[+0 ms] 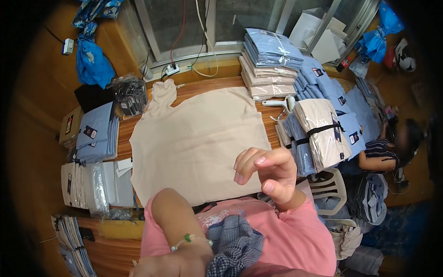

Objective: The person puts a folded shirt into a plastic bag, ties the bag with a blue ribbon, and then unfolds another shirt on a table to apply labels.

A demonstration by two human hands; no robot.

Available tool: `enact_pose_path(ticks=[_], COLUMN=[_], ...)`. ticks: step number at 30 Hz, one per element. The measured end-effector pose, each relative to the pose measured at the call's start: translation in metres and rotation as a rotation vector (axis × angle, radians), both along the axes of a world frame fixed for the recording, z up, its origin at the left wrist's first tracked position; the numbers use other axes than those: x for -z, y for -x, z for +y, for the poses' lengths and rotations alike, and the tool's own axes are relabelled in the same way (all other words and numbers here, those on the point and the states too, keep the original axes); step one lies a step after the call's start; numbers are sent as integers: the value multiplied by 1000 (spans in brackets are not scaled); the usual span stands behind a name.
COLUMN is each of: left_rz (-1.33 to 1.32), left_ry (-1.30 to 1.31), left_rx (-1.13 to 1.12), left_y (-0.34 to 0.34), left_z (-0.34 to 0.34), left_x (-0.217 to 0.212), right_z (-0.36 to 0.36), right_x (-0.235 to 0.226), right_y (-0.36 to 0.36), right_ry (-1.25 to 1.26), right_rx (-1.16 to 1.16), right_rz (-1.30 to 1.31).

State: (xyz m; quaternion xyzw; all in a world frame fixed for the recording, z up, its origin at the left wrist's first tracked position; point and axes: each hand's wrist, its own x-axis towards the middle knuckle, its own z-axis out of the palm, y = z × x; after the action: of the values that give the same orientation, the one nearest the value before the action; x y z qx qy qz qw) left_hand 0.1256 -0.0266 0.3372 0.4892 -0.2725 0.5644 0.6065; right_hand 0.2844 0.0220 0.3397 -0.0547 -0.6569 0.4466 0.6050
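Observation:
A beige cloth garment (198, 143) lies spread on the wooden table before me, with one part bunched up at its far left corner. Above its near right part hovers my right hand (270, 173); its fingers are bent and apart, with nothing between them. My left hand (173, 265) is raised close to the camera at the lower edge, a beaded bracelet (191, 240) on its wrist. Its fingers are mostly cut off. Beside that wrist hangs a dark checked cloth (235, 244); whether the left hand touches it I cannot tell.
Bagged, folded shirts (318, 134) are piled to the right, near a white lint roller (279, 104). Further stacks of blue shirts (94, 131) and beige shirts (74, 184) line the left. A power strip (172, 69) lies by the window. A person (380, 154) sits far right, past a white chair (330, 191).

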Motion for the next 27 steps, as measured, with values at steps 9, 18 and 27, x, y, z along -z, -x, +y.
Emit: enact_pose_path(ticks=[9,18,27], left_rz=[75,100,-398], left_ry=[13,-78,-11], left_rx=[-81,-25,-216], left_y=[-2,-19,-19], left_z=[2,17,-23], left_x=[10,-8,19], right_z=[1,-3,11], right_x=[6,9,19], right_y=[7,9,-6], right_ry=[131,237,220], right_rx=[-40,107,275], right_rz=[-110,-64,-26])
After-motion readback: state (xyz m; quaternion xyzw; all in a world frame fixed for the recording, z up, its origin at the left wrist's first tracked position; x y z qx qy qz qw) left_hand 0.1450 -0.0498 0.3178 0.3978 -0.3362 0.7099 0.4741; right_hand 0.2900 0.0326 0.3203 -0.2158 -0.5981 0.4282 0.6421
